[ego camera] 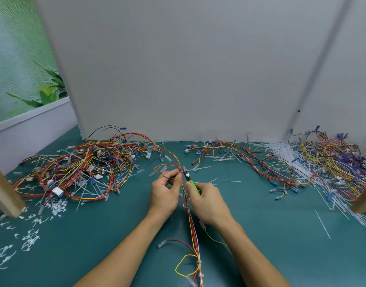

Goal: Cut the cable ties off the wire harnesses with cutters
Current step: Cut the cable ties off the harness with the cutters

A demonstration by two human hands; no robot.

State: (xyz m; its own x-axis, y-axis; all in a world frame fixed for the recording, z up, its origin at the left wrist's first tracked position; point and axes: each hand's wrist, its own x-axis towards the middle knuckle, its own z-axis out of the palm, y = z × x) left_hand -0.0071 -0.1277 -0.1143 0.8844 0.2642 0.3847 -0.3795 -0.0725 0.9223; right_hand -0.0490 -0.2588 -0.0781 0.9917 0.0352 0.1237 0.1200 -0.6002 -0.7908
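The light, limp wire harness (190, 220) runs near to far across the table's middle, best pinched just beside a tie, as the left hand (164, 192) does, while the right hand (208, 201) grips green-handled cutters (190, 179) against it

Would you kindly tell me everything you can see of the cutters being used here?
The cutters are small, with bright green handle grips and a dark metal head. The right hand wraps the handles, hiding most of them. The tool points up and away from the person, its tip beside the red and yellow wire harness pinched by the left hand. Whether the blades are closed is too small to tell.
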